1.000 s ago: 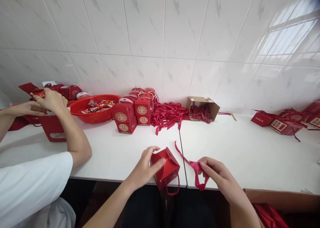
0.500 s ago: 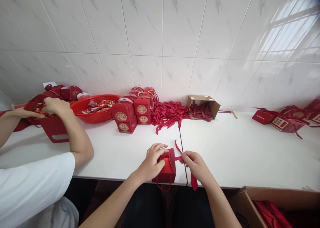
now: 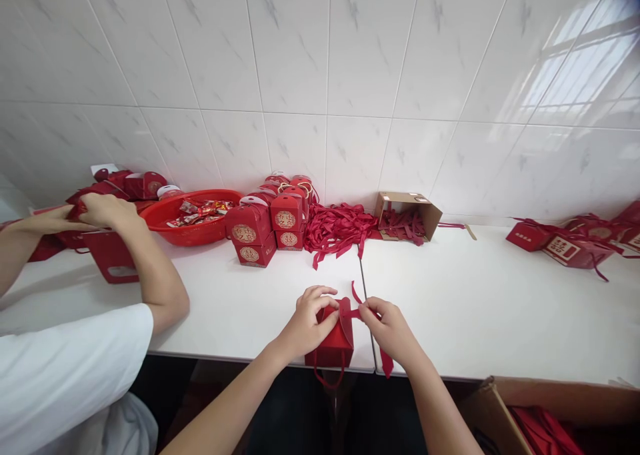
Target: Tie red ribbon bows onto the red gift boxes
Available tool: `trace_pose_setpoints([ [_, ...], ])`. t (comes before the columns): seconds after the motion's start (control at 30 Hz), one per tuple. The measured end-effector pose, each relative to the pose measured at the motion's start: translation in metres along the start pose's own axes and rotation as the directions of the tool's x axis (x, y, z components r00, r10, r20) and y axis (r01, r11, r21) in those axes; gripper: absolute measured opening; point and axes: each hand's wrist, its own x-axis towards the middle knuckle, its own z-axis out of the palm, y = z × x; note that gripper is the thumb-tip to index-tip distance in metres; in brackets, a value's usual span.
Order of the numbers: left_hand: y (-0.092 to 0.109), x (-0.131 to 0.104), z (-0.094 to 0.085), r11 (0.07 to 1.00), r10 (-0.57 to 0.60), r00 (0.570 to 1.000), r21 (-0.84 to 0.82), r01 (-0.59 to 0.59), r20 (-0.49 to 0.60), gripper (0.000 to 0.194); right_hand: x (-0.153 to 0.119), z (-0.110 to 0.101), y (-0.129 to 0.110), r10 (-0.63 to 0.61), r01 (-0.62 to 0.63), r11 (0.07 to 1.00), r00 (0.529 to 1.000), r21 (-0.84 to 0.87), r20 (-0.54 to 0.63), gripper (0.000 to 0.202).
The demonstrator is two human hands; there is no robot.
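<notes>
A small red gift box (image 3: 331, 350) stands at the table's front edge, with a red cord handle hanging over its front. My left hand (image 3: 309, 322) holds the box by its top flaps, thumb and fingers pinching from the left. On the right, my right hand (image 3: 385, 323) pinches a red ribbon (image 3: 354, 314) that runs to the flap at the box's top. One ribbon end sticks up beyond my fingers and the other hangs below my right hand. Behind the box lies a heap of red ribbons (image 3: 340, 228).
Stacked red boxes (image 3: 250, 232), a red basin (image 3: 200, 232) of wrapped sweets and a cardboard box (image 3: 434, 216) of ribbons line the wall. More red boxes (image 3: 575, 245) lie right. A carton (image 3: 505, 408) sits low right. A co-worker's hands (image 3: 95, 212) work at left.
The box's top flaps have been pressed closer together under my left hand. My right hand has shifted slightly left, nearer the flap, still with the ribbon.
</notes>
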Motion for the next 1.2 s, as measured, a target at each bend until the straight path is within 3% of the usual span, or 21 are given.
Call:
trace_pose_setpoints([
  [0.17, 0.002, 0.001, -0.003, 0.997, -0.004, 0.999, -0.073, 0.001, -0.038, 0.013, 0.0, 0.0, 0.003, -0.095, 0.092, 0.994, 0.995, -0.063, -0.04, 0.025],
  [0.27, 0.006, 0.002, -0.006, 0.993, 0.01, 0.998, -0.121, -0.017, -0.061, 0.014, 0.005, 0.005, -0.002, -0.208, 0.207, 0.973, 0.978, -0.102, -0.001, 0.041],
  [0.33, 0.009, 0.002, -0.009, 0.989, 0.025, 0.996, -0.143, -0.036, -0.08, 0.014, 0.012, 0.011, -0.009, -0.248, 0.255, 0.964, 0.965, -0.079, 0.09, 0.031],
  [0.4, 0.011, 0.0, -0.012, 0.986, 0.035, 0.994, -0.159, -0.051, -0.104, 0.014, 0.017, 0.013, -0.018, -0.29, 0.292, 0.956, 0.952, -0.007, 0.097, 0.021],
  [0.47, 0.009, -0.004, -0.015, 0.984, 0.034, 0.993, -0.17, -0.054, -0.114, 0.012, 0.016, 0.01, -0.028, -0.327, 0.326, 0.939, 0.945, 0.106, -0.011, 0.019],
  [0.53, 0.005, -0.011, -0.016, 0.984, 0.027, 0.994, -0.173, -0.045, -0.102, 0.023, 0.004, -0.002, -0.039, -0.326, 0.363, 0.905, 0.926, 0.22, -0.19, 0.014],
  [0.6, -0.003, -0.018, -0.013, 0.979, -0.016, 0.997, -0.202, 0.0, -0.077, 0.039, -0.016, -0.02, -0.05, -0.307, 0.434, 0.851, 0.868, 0.296, -0.39, 0.012],
  [0.67, -0.009, -0.024, -0.008, 0.944, -0.118, 0.991, -0.318, 0.09, -0.067, 0.043, -0.038, -0.038, -0.061, -0.346, 0.612, 0.726, 0.719, 0.313, -0.603, 0.016],
  [0.73, -0.014, -0.028, -0.001, 0.842, -0.248, 0.963, -0.515, 0.161, -0.105, 0.037, -0.052, -0.049, -0.069, -0.413, 0.747, 0.602, 0.593, 0.281, -0.691, 0.019],
  [0.77, -0.015, -0.028, 0.003, 0.78, -0.306, 0.942, -0.604, 0.164, -0.139, 0.034, -0.054, -0.05, -0.071, -0.442, 0.77, 0.581, 0.572, 0.265, -0.691, 0.021],
  [0.8, -0.015, -0.029, 0.006, 0.726, -0.355, 0.918, -0.671, 0.151, -0.178, 0.03, -0.052, -0.048, -0.072, -0.47, 0.755, 0.603, 0.597, 0.258, -0.65, 0.022],
  [0.83, -0.015, -0.028, 0.009, 0.688, -0.392, 0.895, -0.714, 0.132, -0.213, 0.028, -0.047, -0.044, -0.071, -0.489, 0.707, 0.661, 0.661, 0.253, -0.569, 0.022],
  [0.9, -0.013, -0.028, 0.013, 0.649, -0.44, 0.861, -0.753, 0.108, -0.255, 0.027, -0.029, -0.028, -0.067, -0.48, 0.542, 0.816, 0.829, 0.202, -0.286, 0.023],
  [0.93, -0.012, -0.028, 0.015, 0.639, -0.452, 0.852, -0.762, 0.102, -0.265, 0.026, -0.019, -0.017, -0.063, -0.445, 0.457, 0.877, 0.889, 0.146, -0.111, 0.024],
  [0.97, -0.011, -0.028, 0.016, 0.627, -0.463, 0.844, -0.774, 0.094, -0.272, 0.026, -0.01, -0.006, -0.059, -0.397, 0.394, 0.916, 0.917, 0.072, 0.044, 0.027],
  [1.0, -0.01, -0.029, 0.017, 0.615, -0.471, 0.837, -0.784, 0.085, -0.279, 0.026, -0.001, 0.005, -0.055, -0.357, 0.361, 0.933, 0.92, 0.005, 0.163, 0.029],
  [1.07, -0.006, -0.03, 0.019, 0.594, -0.48, 0.831, -0.801, 0.072, -0.281, 0.026, 0.012, 0.025, -0.046, -0.306, 0.342, 0.935, 0.91, -0.091, 0.28, 0.031],
  [1.2, 0.0, -0.033, 0.024, 0.559, -0.476, 0.841, -0.827, 0.063, -0.258, 0.026, 0.02, 0.042, -0.036, -0.27, 0.32, 0.938, 0.914, -0.132, 0.302, 0.029],
])
